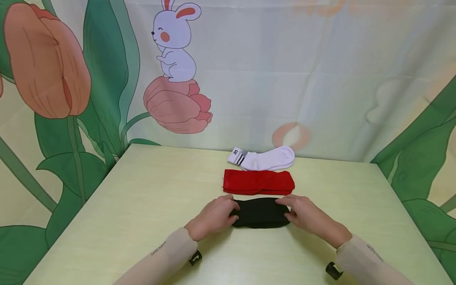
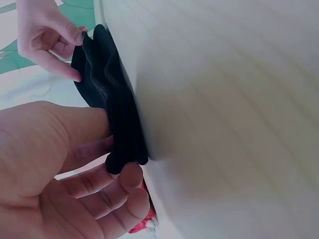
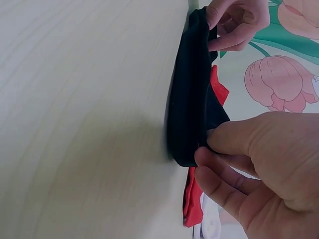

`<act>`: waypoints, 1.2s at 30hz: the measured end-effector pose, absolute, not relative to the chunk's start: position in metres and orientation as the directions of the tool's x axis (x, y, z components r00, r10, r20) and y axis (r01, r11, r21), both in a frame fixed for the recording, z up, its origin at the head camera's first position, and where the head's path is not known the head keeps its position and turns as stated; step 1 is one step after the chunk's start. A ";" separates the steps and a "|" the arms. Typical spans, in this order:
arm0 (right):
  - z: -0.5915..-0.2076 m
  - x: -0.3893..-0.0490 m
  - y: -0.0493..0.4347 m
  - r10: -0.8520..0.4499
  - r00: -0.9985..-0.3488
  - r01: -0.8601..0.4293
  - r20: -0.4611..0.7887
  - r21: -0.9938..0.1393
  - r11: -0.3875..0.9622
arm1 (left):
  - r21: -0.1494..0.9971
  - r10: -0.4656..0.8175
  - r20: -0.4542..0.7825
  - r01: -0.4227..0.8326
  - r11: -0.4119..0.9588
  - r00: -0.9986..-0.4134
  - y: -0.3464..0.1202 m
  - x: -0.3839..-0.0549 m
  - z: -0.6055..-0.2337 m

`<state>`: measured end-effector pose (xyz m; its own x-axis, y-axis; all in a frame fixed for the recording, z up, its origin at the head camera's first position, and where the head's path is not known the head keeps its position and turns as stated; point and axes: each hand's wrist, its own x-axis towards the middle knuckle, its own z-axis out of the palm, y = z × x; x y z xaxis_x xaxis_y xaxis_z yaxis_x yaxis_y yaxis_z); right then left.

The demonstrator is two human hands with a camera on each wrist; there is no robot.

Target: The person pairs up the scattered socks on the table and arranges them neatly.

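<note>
A flat pair of black socks (image 1: pixel 261 213) lies on the table between both hands, its layers stacked one on another. My left hand (image 1: pixel 216 215) holds the left end, with the thumb and fingers bent about the edge. At the opposite end, my right hand (image 1: pixel 309 217) pinches the corner between thumb and fingers. Seen from the left wrist, the black layers (image 2: pixel 122 114) look wavy along their edge. In the right wrist view the right fingertips (image 3: pixel 209 177) touch the near end of the black fabric (image 3: pixel 187 109).
Just beyond the black pair lies a folded red pair of socks (image 1: pixel 258 183). Behind that, white socks (image 1: pixel 270 159) with dark stripes lie near the table's back edge. The pale wooden table (image 1: pixel 160 182) meets a printed cloth backdrop (image 1: pixel 249 79).
</note>
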<state>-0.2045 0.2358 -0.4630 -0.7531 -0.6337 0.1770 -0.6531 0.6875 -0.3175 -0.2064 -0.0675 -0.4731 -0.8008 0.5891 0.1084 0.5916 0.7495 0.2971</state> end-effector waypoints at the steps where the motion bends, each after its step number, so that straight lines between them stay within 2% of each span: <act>1: -0.464 -0.205 0.236 -0.634 -0.753 -0.654 0.180 -0.316 0.687 | 0.297 0.590 0.109 0.592 0.749 -0.800 -0.068 -0.206 -0.473; 20: -0.475 -0.205 0.236 -0.622 -0.762 -0.646 0.181 -0.272 0.713 | 0.302 0.596 0.118 0.600 0.740 -0.794 -0.069 -0.205 -0.474; 36: -0.477 -0.205 0.235 -0.574 -0.817 -0.564 0.057 -0.288 0.774 | 0.323 0.588 0.116 0.590 0.740 -0.801 -0.070 -0.204 -0.476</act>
